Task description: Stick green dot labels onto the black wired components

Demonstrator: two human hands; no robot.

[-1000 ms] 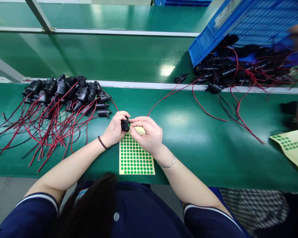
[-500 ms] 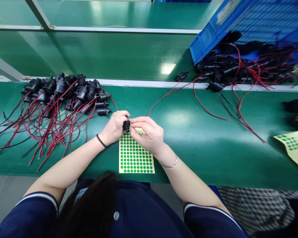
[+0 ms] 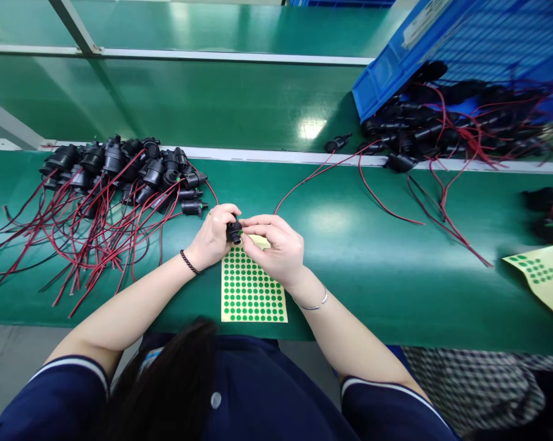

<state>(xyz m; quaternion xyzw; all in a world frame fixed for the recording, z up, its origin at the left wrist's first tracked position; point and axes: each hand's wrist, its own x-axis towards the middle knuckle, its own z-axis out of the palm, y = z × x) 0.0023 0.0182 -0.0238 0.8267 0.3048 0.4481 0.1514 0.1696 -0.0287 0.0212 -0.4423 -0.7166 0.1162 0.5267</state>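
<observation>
- A small black connector (image 3: 233, 232) was held in the curled fingers of the left hand (image 3: 212, 239), just above the top edge of the sticker sheet.
- The right hand (image 3: 276, 248) was brought against the connector from the other side, with thumb and forefinger pinched at its face; a tiny green spot was seen there, but whether it was a sticker could not be told.
- A yellow sheet of green round stickers (image 3: 252, 288) was laid directly under both hands, its lower edge near the front edge of the green belt (image 3: 349, 245).
- To the left of the left hand, a pile of black connectors with red and black wires (image 3: 111, 184) was spread; the nearest ones were just beside the hand.
- To the right of the right hand, a wide bare part of the belt was left, crossed only by a red wire (image 3: 304, 180).
- Far to the right and beyond, a tilted blue crate (image 3: 395, 67) with more connectors (image 3: 432, 125) was seen, and a second sticker sheet (image 3: 540, 275) at the right edge.
- No readable writing was found on the sheets; the label on the crate was too blurred.
</observation>
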